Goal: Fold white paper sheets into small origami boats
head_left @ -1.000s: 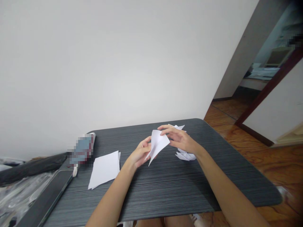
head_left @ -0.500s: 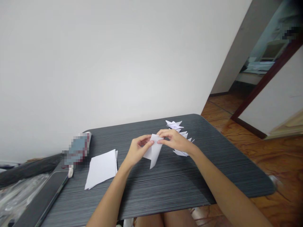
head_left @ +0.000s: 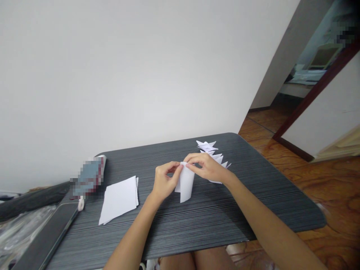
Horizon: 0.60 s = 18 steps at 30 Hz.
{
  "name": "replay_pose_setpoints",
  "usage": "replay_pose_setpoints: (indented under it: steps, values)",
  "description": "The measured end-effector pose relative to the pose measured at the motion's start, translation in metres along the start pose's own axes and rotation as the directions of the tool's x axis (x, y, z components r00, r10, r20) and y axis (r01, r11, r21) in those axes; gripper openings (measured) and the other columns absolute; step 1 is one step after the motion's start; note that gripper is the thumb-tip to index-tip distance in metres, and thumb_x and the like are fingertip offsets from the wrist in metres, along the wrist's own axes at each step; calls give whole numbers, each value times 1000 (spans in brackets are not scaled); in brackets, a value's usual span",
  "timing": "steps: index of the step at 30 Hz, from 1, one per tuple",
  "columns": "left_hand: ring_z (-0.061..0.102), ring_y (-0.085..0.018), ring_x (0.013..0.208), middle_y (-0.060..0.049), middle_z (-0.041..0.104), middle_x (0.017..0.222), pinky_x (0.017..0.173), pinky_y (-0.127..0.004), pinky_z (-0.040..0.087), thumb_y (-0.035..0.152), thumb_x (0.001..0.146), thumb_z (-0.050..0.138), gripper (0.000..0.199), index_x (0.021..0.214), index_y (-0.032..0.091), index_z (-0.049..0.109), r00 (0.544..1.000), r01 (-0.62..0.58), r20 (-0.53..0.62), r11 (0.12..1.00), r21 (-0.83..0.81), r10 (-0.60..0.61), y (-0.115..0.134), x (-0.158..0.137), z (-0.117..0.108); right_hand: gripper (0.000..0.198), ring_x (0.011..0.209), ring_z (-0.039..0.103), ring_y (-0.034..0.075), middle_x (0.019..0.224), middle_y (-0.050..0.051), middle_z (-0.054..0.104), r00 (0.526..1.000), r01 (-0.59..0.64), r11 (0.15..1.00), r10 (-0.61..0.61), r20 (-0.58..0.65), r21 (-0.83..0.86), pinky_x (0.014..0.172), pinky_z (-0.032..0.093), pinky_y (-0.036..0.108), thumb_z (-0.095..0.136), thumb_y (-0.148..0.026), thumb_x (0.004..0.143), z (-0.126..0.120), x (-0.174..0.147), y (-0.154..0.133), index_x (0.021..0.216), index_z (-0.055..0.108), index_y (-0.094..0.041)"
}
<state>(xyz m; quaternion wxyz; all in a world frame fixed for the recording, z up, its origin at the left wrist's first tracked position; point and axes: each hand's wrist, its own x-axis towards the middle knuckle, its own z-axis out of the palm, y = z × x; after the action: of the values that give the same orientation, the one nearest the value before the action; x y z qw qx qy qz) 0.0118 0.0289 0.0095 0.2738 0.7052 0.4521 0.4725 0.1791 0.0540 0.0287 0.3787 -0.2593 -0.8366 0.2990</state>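
A partly folded sheet of white paper (head_left: 186,185) hangs between my hands above the dark table. My left hand (head_left: 168,179) pinches its upper left corner between thumb and fingers. On the upper right edge, my right hand (head_left: 207,167) grips the same sheet, thumb in front and fingers behind. The paper's lower part hangs loose, with a narrower layer showing behind on the left. Just past my right hand lie several pointed folded paper pieces (head_left: 206,146) in a row, some of them hidden by that hand.
A small stack of white square sheets (head_left: 119,198) lies on the dark wood-grain table (head_left: 174,228) at left. Behind it is a blurred-out object (head_left: 90,176) with a white edge. A long dark case (head_left: 53,236) lies along the left side. A white wall (head_left: 146,75) stands behind.
The sheet has turned so that its front layer faces me more broadly and hangs more upright. Both hands keep their hold, with only small finger shifts.
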Motion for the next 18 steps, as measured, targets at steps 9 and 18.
replay_pose_setpoints:
  steps: [9,18]
  values:
    - [58,-14,60,-4,66,68,59,-23,46,31,75,51,22,71,14,65,1000,-13,-20,998,57,15,2,-1,-1,16,75,55,14,80,5,60,997,-68,996,70,-23,62,69,42,26,48,-20,78,2,0,2,69,59,-15]
    - [59,-13,58,-4,67,69,56,-21,46,28,75,52,21,71,13,65,992,-26,-118,992,124,41,-2,0,-6,16,68,55,13,71,3,60,956,-279,923,292,-8,266,66,43,26,58,-30,70,0,0,9,71,59,-13]
